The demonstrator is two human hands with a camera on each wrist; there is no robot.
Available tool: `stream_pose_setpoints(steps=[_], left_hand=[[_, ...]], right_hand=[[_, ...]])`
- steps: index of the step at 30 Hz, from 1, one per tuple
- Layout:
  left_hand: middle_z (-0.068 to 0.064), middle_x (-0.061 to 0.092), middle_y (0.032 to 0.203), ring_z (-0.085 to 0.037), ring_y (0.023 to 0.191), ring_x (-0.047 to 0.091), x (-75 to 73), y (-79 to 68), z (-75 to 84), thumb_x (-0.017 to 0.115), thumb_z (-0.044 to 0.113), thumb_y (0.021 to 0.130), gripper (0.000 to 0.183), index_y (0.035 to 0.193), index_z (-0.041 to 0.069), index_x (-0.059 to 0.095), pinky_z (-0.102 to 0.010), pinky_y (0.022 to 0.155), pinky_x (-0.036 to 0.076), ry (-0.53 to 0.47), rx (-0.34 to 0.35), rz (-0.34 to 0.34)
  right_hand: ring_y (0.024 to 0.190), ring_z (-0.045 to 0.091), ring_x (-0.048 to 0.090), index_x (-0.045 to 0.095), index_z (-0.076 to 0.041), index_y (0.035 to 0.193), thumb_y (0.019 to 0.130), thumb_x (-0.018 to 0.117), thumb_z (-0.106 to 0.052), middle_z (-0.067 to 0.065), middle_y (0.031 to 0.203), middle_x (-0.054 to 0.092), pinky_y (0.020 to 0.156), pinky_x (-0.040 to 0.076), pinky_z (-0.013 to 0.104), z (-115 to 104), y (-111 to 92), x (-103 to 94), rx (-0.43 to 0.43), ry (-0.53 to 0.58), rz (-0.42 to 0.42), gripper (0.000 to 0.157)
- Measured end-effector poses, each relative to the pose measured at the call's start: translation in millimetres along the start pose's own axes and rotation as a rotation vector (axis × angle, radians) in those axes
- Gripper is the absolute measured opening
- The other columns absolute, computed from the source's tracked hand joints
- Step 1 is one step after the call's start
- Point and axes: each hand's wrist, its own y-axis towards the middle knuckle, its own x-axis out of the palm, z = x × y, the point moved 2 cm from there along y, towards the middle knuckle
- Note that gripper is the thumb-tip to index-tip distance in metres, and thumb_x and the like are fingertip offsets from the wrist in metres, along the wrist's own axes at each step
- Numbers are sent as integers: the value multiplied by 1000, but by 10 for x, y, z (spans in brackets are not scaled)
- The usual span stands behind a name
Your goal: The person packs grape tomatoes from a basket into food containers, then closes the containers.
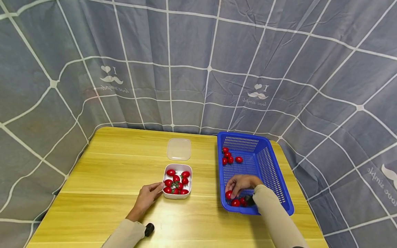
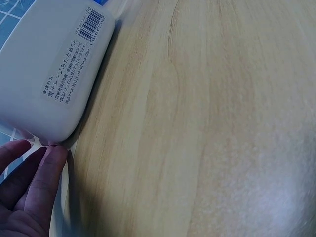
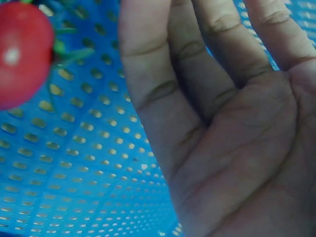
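Note:
In the head view, my left hand (image 1: 148,197) touches the left side of a small white square container (image 1: 176,196). Several cherry tomatoes (image 1: 176,178) lie inside it, some with green stems. The left wrist view shows fingertips (image 2: 55,154) against the container's lower corner, beside a printed barcode label (image 2: 74,54). My right hand (image 1: 245,182) reaches into a blue plastic basket (image 1: 270,165) and pinches a cherry tomato (image 1: 228,195) near the basket's left wall. In the right wrist view the fingertips are out of frame; one tomato (image 3: 24,57) shows at the left.
Above the container lies a translucent square lid (image 1: 179,149) on the wooden table (image 1: 124,162). More tomatoes (image 1: 227,155) sit at the basket's far left, and others (image 1: 235,203) near its front. A grey gridded curtain (image 1: 192,82) surrounds the table's back and sides.

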Motion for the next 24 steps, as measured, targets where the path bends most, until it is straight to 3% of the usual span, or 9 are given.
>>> stream_pose_setpoints(steps=[6,16,24], left_hand=[[-29,54,130,-35,118,55,0,3,0,60,19,97,42,124,-13,57,-32,94,51,-1,4,1],[-28,55,130,-35,117,56,3,3,4,61,20,97,43,124,-12,58,-33,94,51,7,4,7],[-29,54,130,-36,117,56,10,5,-9,60,18,97,41,124,-13,57,-35,94,51,-6,0,4]], right_hand=[[72,11,60,68,6,100,77,74,3,2,82,65,67,57,26,-66,-105,-81,-78,18,48,25],[79,17,60,68,4,102,78,77,-5,3,87,69,74,53,28,-253,-261,-161,-192,23,213,27],[79,19,56,68,2,104,81,76,-11,4,93,69,77,49,33,-402,-279,-144,-263,-35,324,27]])
